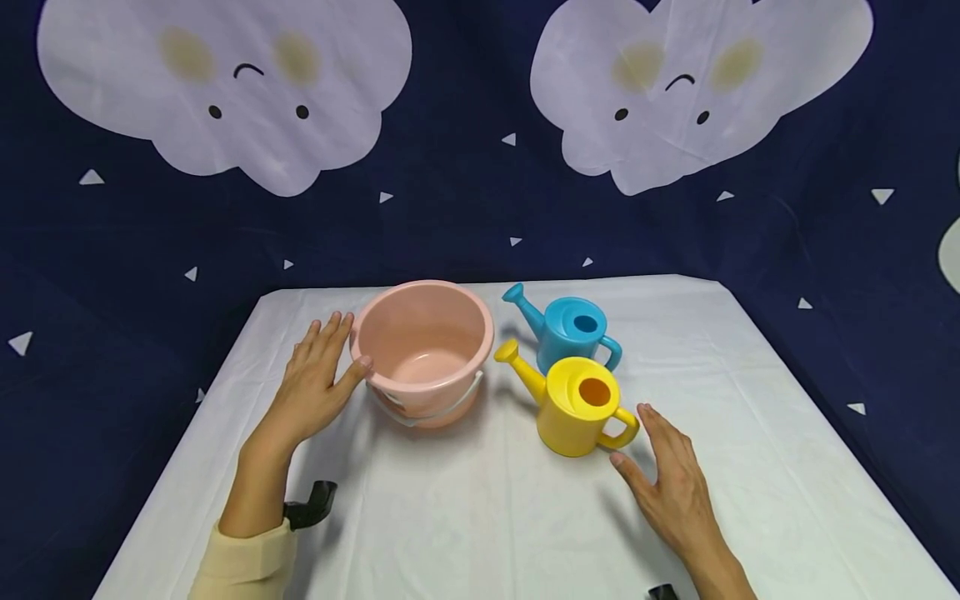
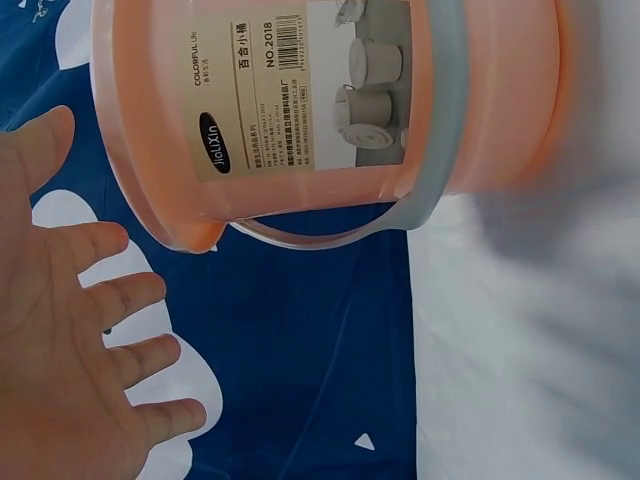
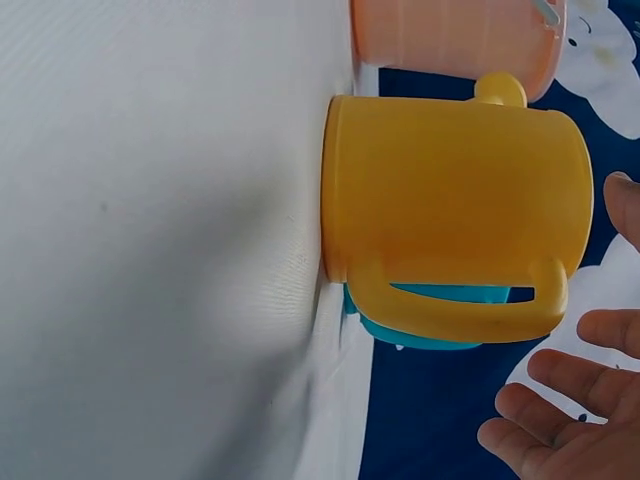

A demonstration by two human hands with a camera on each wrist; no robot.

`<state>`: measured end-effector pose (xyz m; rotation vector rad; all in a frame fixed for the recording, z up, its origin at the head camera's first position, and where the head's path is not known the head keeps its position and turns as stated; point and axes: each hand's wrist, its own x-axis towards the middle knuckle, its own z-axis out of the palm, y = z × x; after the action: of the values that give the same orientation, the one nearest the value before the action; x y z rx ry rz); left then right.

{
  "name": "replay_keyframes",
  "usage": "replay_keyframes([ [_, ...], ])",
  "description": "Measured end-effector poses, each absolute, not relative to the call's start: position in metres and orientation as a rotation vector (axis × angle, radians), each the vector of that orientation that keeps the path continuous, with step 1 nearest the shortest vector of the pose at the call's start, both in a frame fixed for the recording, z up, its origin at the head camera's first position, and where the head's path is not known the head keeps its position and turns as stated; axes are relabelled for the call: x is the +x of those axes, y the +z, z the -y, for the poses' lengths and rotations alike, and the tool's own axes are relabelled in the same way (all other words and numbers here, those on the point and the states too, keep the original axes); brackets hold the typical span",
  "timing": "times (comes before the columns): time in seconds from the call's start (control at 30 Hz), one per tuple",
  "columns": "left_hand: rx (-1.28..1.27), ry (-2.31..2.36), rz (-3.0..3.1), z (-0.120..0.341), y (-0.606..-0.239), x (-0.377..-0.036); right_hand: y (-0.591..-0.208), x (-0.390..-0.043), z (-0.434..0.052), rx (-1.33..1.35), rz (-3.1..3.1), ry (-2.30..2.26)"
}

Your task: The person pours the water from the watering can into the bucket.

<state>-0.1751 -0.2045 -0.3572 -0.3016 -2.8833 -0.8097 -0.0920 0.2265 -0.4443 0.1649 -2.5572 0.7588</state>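
Note:
A pink bucket point(image 1: 423, 346) with a grey bail handle stands upright on the white table. My left hand point(image 1: 330, 362) lies open just left of it, fingers straight. The thumb tip is at the bucket's side, but contact cannot be told. In the left wrist view the spread left hand point(image 2: 75, 350) sits below the labelled bucket point(image 2: 330, 110). A yellow watering can point(image 1: 576, 407) stands to the right of the bucket, with a blue watering can point(image 1: 567, 327) behind it. My right hand point(image 1: 660, 462) is open beside the yellow can's handle point(image 3: 460, 305), holding nothing.
The table point(image 1: 480, 517) is covered with a white cloth, and its edges fall away on both sides. A dark blue backdrop with white clouds point(image 1: 225, 92) hangs behind. Black wrist mounts point(image 1: 311, 502) show near each forearm.

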Motion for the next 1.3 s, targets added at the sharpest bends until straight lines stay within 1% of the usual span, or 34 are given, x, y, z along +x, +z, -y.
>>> replay_keyframes([
  [0.83, -0.301, -0.816, 2.919, 0.206, -0.361, -0.190, -0.449, -0.098, -0.228, 0.086, 2.621, 0.789],
  [1.3, -0.294, -0.808, 2.932, 0.205, -0.364, -0.192, -0.451, -0.104, -0.233, 0.023, 2.653, 0.918],
])
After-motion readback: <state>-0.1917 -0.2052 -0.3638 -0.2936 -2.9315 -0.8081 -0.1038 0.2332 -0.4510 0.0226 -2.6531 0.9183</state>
